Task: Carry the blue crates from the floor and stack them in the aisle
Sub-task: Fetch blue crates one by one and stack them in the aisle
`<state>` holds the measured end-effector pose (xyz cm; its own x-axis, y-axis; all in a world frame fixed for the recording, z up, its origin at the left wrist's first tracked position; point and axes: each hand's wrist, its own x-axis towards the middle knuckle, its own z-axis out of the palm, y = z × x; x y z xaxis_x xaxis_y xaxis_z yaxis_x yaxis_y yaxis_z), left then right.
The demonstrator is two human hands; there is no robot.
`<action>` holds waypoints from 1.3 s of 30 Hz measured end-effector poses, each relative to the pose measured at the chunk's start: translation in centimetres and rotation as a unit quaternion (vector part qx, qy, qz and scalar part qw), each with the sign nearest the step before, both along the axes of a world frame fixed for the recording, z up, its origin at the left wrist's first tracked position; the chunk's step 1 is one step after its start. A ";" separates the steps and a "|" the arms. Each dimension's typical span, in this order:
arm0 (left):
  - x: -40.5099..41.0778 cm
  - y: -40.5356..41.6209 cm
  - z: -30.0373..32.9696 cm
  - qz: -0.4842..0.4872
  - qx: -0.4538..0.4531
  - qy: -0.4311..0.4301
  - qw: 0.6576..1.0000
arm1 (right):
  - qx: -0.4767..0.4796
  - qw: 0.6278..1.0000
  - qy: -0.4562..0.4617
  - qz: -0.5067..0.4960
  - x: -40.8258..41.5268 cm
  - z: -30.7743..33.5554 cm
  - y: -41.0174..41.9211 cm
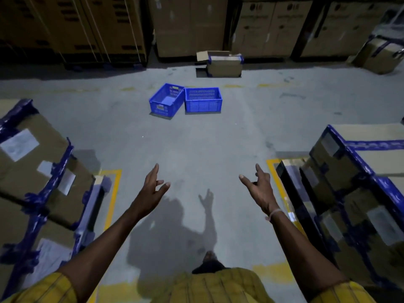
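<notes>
Two blue plastic crates stand side by side on the grey floor ahead. The left crate (166,99) is turned at an angle; the right crate (203,99) sits square, and their corners touch. Both look empty. My left hand (153,187) and my right hand (258,184) are stretched out in front of me, well short of the crates. Their fingers are loosely spread and hold nothing.
Stacks of cardboard boxes with blue tape flank me at the left (32,171) and right (354,182). An open carton (224,63) lies behind the crates, before tall stacked cartons (188,25). Yellow floor lines (113,193) mark the bays. Grey floor (196,145) lies between me and the crates.
</notes>
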<state>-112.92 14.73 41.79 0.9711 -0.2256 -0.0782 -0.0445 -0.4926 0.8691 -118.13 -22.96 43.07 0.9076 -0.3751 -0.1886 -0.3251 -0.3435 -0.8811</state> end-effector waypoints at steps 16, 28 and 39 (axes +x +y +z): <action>39.0 -9.9 -1.1 0.048 -0.057 0.024 0.997 | -0.039 0.999 0.011 0.014 41.1 1.4 -9.7; 74.1 -14.0 -0.4 0.006 -0.021 0.055 0.998 | -0.029 0.999 0.032 -0.022 72.2 -0.3 -13.1; 99.6 -21.5 -1.5 0.000 0.020 0.054 0.998 | -0.033 0.999 0.029 0.001 99.4 -2.6 -21.5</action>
<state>-13.30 -6.81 40.24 0.9564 -0.2208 -0.1912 0.0478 -0.5275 0.8482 -18.77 -44.42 40.44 0.8962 -0.3872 -0.2165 -0.3749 -0.4002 -0.8362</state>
